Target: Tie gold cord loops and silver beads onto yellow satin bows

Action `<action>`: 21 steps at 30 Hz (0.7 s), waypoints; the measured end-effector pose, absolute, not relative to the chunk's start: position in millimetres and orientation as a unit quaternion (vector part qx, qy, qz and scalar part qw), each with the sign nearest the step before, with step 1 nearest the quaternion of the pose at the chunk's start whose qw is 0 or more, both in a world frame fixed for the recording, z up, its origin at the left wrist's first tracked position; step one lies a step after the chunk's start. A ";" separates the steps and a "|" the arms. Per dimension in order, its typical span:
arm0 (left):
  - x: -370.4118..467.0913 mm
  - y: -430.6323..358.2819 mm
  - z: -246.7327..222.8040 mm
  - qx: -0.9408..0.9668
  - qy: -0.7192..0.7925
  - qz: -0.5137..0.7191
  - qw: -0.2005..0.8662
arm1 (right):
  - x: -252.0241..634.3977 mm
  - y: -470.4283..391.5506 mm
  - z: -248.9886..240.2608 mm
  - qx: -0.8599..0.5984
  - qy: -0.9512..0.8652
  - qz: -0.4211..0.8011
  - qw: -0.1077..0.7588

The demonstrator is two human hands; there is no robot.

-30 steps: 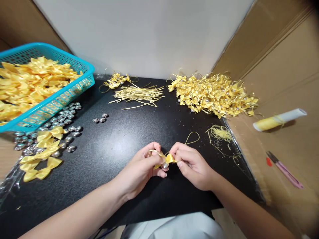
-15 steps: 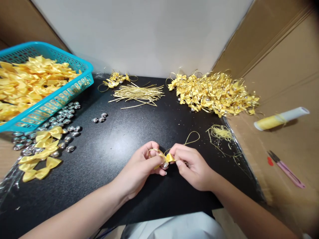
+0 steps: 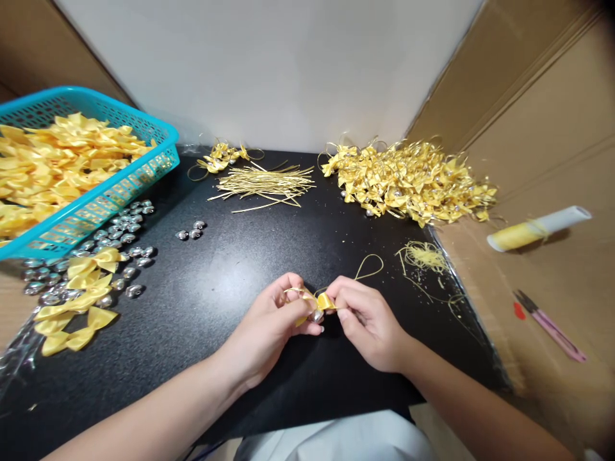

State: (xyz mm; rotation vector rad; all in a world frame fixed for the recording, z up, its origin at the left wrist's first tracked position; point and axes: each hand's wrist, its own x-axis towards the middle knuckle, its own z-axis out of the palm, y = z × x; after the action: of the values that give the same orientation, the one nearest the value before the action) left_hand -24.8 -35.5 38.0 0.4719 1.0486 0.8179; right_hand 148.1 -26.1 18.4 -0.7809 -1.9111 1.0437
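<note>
Between my two hands, low over the black table, is a yellow ribbon bow [image 3: 325, 301] with a silver bell [image 3: 317, 315] against it. My left hand [image 3: 283, 310] pinches the bow's left side between thumb and fingers, hiding part of it. My right hand [image 3: 368, 320] is closed, its thumb and forefinger pinching a thin gold cord at the bow's right side. A loop of the gold cord [image 3: 369, 266] sticks up behind my right hand.
A blue basket [image 3: 166, 137] of yellow bows stands at the left, with silver bells [image 3: 134, 291] and loose bows [image 3: 89, 323] before it. Gold cords [image 3: 269, 182] lie at the back, beside a heap of bows with bells [image 3: 408, 182]. Pink-handled snips [image 3: 552, 330] lie right.
The view has shifted slightly. My hands keep nearly the same hold on the bow and cord, and the silver bell shows a little more beside my left thumb.
</note>
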 end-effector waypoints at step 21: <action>-26.3 -34.9 37.2 0.235 0.449 0.388 0.770 | 149.8 -25.7 17.6 -0.311 -0.744 0.430 0.406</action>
State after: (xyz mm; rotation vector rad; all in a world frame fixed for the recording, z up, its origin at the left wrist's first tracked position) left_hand -26.3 -34.9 37.2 0.5100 0.9734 0.8415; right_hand 149.8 -25.7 17.6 -0.7841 -1.8756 1.0851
